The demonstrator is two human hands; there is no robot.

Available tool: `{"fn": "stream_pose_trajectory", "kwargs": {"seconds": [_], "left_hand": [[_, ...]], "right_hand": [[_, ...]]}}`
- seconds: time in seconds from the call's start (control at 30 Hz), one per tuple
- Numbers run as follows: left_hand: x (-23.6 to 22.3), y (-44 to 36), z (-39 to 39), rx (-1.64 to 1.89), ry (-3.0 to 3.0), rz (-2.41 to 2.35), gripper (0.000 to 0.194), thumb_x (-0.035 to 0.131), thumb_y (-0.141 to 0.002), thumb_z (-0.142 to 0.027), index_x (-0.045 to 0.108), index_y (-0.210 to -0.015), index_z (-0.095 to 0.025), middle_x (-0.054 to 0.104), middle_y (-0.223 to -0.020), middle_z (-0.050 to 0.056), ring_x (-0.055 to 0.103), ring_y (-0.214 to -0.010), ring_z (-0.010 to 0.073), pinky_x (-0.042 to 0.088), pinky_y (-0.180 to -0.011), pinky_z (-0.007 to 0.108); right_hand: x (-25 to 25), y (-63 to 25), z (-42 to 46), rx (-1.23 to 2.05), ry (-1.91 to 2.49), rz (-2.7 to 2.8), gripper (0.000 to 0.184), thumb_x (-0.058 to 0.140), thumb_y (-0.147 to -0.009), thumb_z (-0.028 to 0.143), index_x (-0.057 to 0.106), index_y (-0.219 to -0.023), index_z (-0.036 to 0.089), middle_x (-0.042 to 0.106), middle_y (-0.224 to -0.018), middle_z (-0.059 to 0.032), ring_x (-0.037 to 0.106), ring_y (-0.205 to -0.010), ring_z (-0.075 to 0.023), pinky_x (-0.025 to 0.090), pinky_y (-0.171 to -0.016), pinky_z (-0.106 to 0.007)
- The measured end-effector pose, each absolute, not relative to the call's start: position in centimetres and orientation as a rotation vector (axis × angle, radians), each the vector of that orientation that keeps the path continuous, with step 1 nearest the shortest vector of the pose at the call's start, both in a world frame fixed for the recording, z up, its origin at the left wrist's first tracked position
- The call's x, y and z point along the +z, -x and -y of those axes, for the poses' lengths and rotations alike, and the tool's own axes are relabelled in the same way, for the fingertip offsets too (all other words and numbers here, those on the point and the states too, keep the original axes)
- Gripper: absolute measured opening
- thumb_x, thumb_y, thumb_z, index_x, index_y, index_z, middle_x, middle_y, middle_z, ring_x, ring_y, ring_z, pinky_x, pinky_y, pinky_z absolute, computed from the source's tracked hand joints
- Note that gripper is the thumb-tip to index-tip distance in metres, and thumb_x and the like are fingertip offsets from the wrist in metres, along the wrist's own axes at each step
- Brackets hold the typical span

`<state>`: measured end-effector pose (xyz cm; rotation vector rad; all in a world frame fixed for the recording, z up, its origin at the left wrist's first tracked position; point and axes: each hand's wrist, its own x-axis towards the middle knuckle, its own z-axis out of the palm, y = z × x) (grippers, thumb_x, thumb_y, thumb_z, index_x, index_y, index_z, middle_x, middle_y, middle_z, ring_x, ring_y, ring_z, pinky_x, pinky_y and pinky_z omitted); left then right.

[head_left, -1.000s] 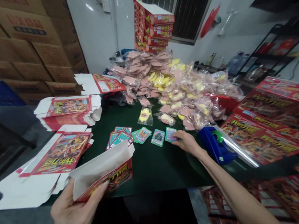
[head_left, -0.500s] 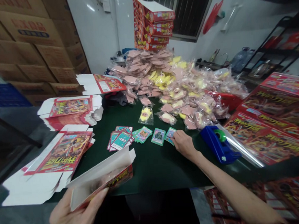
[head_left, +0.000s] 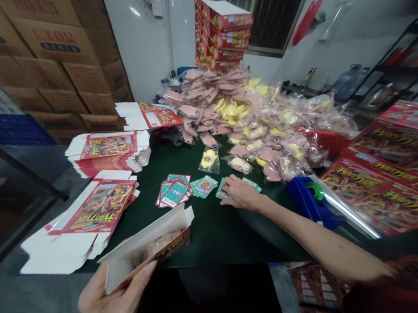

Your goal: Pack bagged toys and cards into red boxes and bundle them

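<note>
My left hand (head_left: 113, 294) grips a red-and-white cardboard box (head_left: 184, 238) at its near end. The box is tilted, its top is open, and a plastic-wrapped pinkish thing shows inside. Over a green-edged card (head_left: 220, 188) on the table reaches my right hand (head_left: 242, 192), thumb apart from the bent fingers, fingertips at the card. Part of that card is hidden under the hand. Another green-edged card (head_left: 253, 185) peeks out behind the knuckles. To the left lie a fanned pile of green-edged cards (head_left: 204, 186) and a pile of red-edged cards (head_left: 175, 192).
Flattened red boxes (head_left: 100, 206) are stacked at the left. Bagged pink and yellow pig-faced pieces (head_left: 234, 111) heap up at the back, with one yellow bagged piece (head_left: 208, 160) in front. A blue tape dispenser (head_left: 312, 204) and filled red boxes (head_left: 373, 182) stand at the right.
My right hand has moved left from the rightmost card to the card beside it, and its thumb has spread. The left hand still holds the box. The whole view has shifted slightly.
</note>
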<state>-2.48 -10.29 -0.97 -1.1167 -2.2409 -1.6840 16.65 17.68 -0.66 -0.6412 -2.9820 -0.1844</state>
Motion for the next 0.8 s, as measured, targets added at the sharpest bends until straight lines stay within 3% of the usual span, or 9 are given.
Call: {"fn": "stream_pose_trajectory", "kwargs": {"seconds": [0.23,0.4,0.6,0.8], "left_hand": [[-0.5,2.7,9.9,-1.810,1.171,2.231,0.021,0.073,-0.061,-0.032,0.056,-0.055,-0.020,0.051,-0.044,-0.006,0.044,-0.039,0.0105,0.037,-0.038,0.023],[-0.4,2.5,9.7,-1.871,1.157,2.252,0.016,0.073,-0.062,-0.029,0.059,-0.058,-0.020,0.056,-0.047,-0.005,0.047,-0.042,0.0107,0.039,-0.041,0.022],[-0.4,2.5,9.8,-1.823,1.201,2.227,0.016,0.072,-0.062,-0.030,0.059,-0.060,-0.020,0.055,-0.049,-0.005,0.047,-0.043,0.0113,0.040,-0.043,0.023],[0.5,2.2,9.7,-1.786,1.256,2.170,0.012,0.070,-0.064,-0.024,0.059,-0.063,-0.021,0.054,-0.051,-0.008,0.048,-0.045,0.0091,0.042,-0.045,0.019]], "right_hand": [[-1.0,-17.2,-19.6,0.067,0.614,3.054,0.030,0.070,-0.074,0.041,0.066,-0.092,0.017,0.051,-0.082,-0.0039,0.049,-0.075,-0.0163,0.034,-0.063,-0.024],[-0.1,-17.8,-19.7,0.146,0.493,3.085,0.017,0.058,-0.085,0.032,0.067,-0.086,0.018,0.050,-0.078,-0.0019,0.049,-0.072,-0.0138,0.035,-0.063,-0.023],[-1.9,-17.5,-17.2,0.011,0.615,2.911,0.026,0.036,-0.089,0.008,0.061,-0.082,0.011,0.054,-0.084,-0.0104,0.046,-0.080,-0.0190,0.036,-0.070,-0.030],[-3.7,-17.2,-15.8,-0.039,0.729,2.693,0.023,0.047,-0.090,0.023,0.057,-0.071,0.014,0.056,-0.076,-0.0084,0.048,-0.077,-0.0192,0.037,-0.067,-0.030]]}}
